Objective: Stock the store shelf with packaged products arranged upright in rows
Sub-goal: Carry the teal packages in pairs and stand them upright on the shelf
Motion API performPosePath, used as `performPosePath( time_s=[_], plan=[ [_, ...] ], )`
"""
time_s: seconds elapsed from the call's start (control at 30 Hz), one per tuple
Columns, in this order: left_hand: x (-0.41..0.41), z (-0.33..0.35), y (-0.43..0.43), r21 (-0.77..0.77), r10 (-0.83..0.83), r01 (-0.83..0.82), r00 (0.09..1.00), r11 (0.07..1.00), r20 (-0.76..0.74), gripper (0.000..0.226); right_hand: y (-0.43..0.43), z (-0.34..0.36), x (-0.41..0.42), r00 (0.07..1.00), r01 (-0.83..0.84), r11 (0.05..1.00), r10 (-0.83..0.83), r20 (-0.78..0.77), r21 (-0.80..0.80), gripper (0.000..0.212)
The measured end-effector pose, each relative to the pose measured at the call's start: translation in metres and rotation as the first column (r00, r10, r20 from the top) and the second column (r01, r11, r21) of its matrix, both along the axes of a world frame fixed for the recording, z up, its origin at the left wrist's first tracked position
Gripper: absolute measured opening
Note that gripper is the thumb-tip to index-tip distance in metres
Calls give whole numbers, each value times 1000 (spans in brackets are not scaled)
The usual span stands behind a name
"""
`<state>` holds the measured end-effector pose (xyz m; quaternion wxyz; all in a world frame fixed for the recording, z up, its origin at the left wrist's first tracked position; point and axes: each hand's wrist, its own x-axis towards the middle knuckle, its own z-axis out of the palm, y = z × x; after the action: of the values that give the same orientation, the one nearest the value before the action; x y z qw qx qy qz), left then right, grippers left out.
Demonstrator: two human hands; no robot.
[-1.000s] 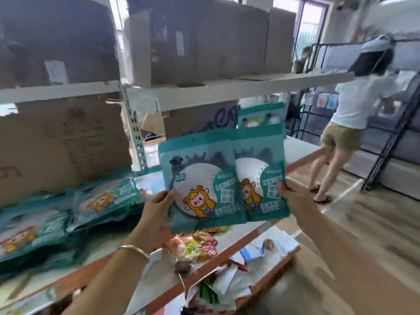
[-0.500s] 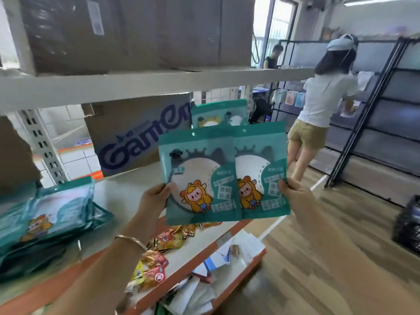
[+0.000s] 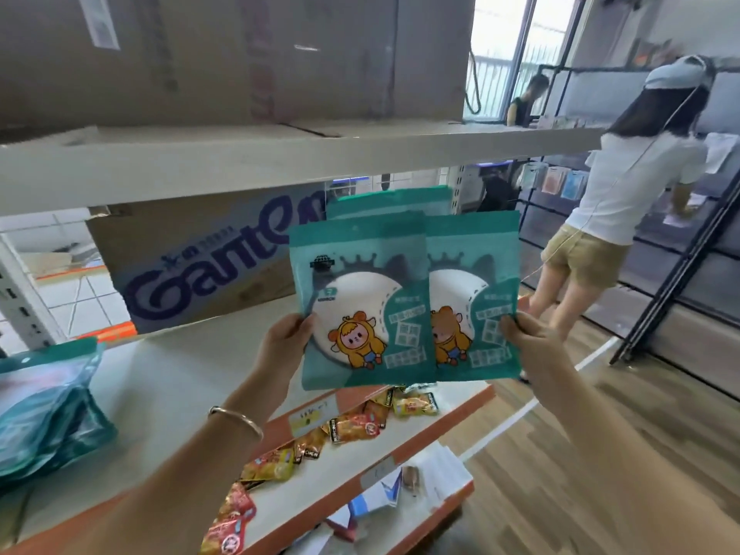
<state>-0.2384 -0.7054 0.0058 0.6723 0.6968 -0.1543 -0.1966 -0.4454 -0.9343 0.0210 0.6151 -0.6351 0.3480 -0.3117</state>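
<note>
Pouches (image 3: 360,282) pinched upright, one in my left hand (image 3: 286,338), one in my right hand (image 3: 524,342); standing row (image 3: 384,200) behind them barely started, pile (image 3: 48,406) left of both lies flat.

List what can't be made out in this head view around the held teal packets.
Head view throughout.
Upright packets on the shelf: their number is hidden behind the two held ones.
Print on the left packet and right packet: too small and blurred.
Teal stack: cut off by the left edge, blurred.
Left hand and right hand: most fingers hidden behind the packets.
</note>
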Motion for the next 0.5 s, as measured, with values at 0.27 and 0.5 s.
performPosePath(
  time_s=[0.27, 0.5],
  plan=[
    [-15, -17, -72, 64, 149, -151, 988, 986, 41, 19, -106, -4, 5, 993, -106, 994, 106, -56, 7, 14],
    [-36, -22, -129, 39, 309, -315, 945, 948, 109, 21, -193, 3, 18, 968, -245, 969, 244, -60, -15, 17]
  ],
)
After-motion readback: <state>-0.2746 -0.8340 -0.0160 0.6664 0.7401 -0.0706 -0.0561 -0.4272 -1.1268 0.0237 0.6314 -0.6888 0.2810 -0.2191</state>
